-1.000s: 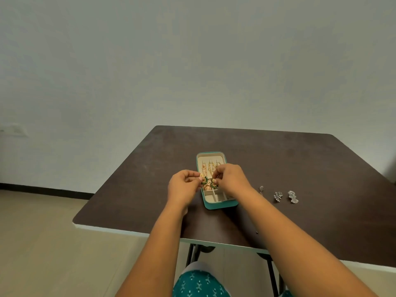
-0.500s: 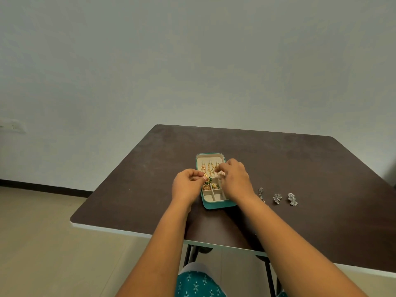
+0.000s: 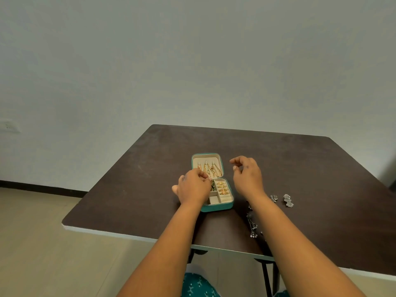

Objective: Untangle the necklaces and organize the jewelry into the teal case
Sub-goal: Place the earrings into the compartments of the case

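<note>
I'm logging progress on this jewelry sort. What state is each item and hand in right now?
Teal zip-style jewelry case: open, lid flat on the dark brown table.
Gold chain necklaces: hanging in the lid.
Gold rings: seated in the ring rolls.
Silver stud earrings: loose on the table, outside the case.
Left hand: fingers curled at the case's left compartment.
Right hand: raised, relaxed, holding nothing.

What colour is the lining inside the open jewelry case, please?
Cream or beige lining, set inside the teal case; the head view shows it.
</note>
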